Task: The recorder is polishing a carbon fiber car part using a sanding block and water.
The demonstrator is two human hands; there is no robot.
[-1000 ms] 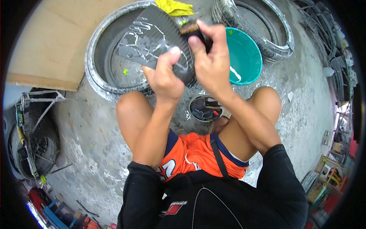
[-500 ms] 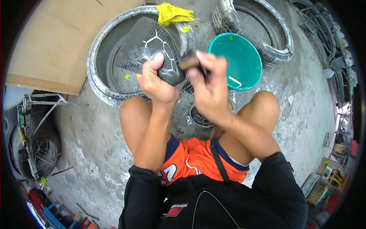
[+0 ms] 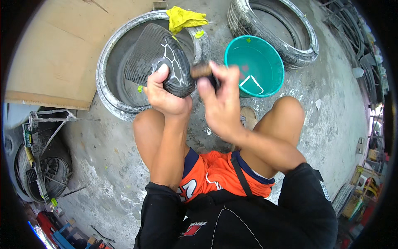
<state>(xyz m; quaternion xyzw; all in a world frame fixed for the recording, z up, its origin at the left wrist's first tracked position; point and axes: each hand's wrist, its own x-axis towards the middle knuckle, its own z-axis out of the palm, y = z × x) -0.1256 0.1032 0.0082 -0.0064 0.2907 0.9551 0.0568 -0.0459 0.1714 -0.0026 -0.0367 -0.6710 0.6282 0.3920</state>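
My left hand (image 3: 168, 91) is closed round the near end of a glossy dark curved shell (image 3: 155, 52) with a woven carbon-fibre look, its thumb pressed on top. Bright white lines gleam on the shell's surface. Pinched between thumb and fingers of my right hand (image 3: 222, 93) is a small brown-and-black block (image 3: 202, 71), slightly blurred. It is at the shell's right edge; whether the two touch I cannot tell. Under the shell lies a whitish-smeared tyre (image 3: 103, 85) on the floor.
A yellow cloth (image 3: 184, 18) drapes over the tyre's far rim. Right of my hands stands a teal basin (image 3: 278, 79) of water, with another tyre (image 3: 238, 25) behind it. A tan board (image 3: 49, 54) lies far left, above a metal frame (image 3: 54, 116) and wheel (image 3: 52, 166).
The shell has tilted and come slightly nearer, showing more of its woven surface. My right hand and the block have shifted a little left. A round container near my foot is now mostly hidden.
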